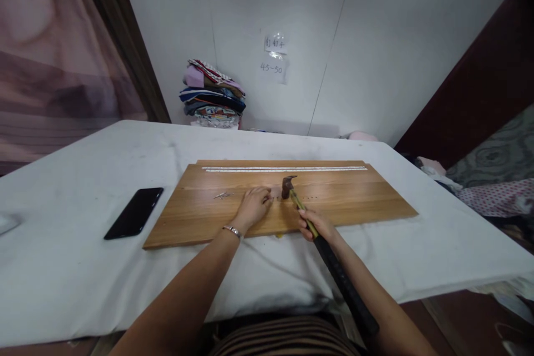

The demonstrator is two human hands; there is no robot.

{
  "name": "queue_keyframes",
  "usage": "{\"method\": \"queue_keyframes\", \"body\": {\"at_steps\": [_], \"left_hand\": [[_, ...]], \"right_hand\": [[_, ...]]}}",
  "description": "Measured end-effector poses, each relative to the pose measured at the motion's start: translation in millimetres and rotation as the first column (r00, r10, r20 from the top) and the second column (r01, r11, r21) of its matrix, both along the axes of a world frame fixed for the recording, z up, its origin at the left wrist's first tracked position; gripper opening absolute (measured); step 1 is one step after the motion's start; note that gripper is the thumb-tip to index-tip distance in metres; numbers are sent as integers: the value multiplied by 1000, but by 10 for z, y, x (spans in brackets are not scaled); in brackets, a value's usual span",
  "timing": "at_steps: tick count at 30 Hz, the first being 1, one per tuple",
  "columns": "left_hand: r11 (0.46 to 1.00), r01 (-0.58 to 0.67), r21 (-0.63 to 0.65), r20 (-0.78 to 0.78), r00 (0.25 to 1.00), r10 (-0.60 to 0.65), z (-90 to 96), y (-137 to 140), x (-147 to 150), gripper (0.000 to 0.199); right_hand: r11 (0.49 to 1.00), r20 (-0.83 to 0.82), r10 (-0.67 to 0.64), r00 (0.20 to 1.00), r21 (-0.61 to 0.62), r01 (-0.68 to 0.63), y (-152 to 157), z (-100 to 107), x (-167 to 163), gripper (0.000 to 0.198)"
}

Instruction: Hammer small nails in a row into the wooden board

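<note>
My right hand (317,225) is wrapped round the handle of a claw hammer (334,267), near its yellow neck. The hammer's rusty head is just over a wooden board (187,222), beside my left fingertips. My left hand (254,206) rests on the board, its thumb and fingers pinched on what looks like a nail, mostly hidden by the fingers. From there a row of small dark nail heads (311,197) runs to the right, partly behind the hammer. Loose nails (224,195) lie in a small heap left of my left hand.
Two white strips (287,169) lie along the board's far edge. A black phone (136,212) sits left of the board on the white-covered table (83,267). Folded cloths (213,94) are stacked against the back wall, where paper notes (273,67) hang.
</note>
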State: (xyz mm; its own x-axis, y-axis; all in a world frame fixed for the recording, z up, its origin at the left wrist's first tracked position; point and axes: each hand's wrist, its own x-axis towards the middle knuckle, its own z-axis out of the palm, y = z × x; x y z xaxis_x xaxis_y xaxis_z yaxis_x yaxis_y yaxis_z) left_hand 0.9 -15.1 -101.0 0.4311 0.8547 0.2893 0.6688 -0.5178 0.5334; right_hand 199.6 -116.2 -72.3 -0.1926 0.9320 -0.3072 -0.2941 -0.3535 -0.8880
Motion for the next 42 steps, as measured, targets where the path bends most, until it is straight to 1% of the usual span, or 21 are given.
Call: {"method": "queue_keyframes", "body": {"at_steps": [5, 9, 14, 20, 28, 35, 42], "left_hand": [[1000, 3, 1, 10, 1000, -3, -15, 10, -4, 9], [1000, 5, 13, -1, 1000, -5, -22, 14, -5, 9], [1000, 9, 8, -4, 1000, -9, -22, 19, -6, 9], [1000, 12, 7, -5, 1000, -12, -7, 13, -2, 10], [1000, 8, 15, -7, 1000, -8, -9, 10, -1, 10], [1000, 2, 10, -17, 1000, -2, -27, 23, 2, 11], [1000, 6, -8, -17, 1000, -6, 10, 5, -3, 10]], "right_hand": [[1000, 0, 4, 1000, 29, -4, 3, 12, 22, 49], [999, 1, 27, 1000, 19, -27, 5, 8, 3, 48], [999, 20, 23, 1000, 22, -23, 8, -22, -9, 50], [998, 40, 18, 999, 54, -20, 11, 56, 1, 46], [999, 35, 26, 999, 44, -28, 11, -28, -37, 49], [999, 64, -19, 998, 39, 16, 21, 54, 37, 51], [1000, 22, -15, 1000, 3, 15, 30, -17, 59, 47]]}}
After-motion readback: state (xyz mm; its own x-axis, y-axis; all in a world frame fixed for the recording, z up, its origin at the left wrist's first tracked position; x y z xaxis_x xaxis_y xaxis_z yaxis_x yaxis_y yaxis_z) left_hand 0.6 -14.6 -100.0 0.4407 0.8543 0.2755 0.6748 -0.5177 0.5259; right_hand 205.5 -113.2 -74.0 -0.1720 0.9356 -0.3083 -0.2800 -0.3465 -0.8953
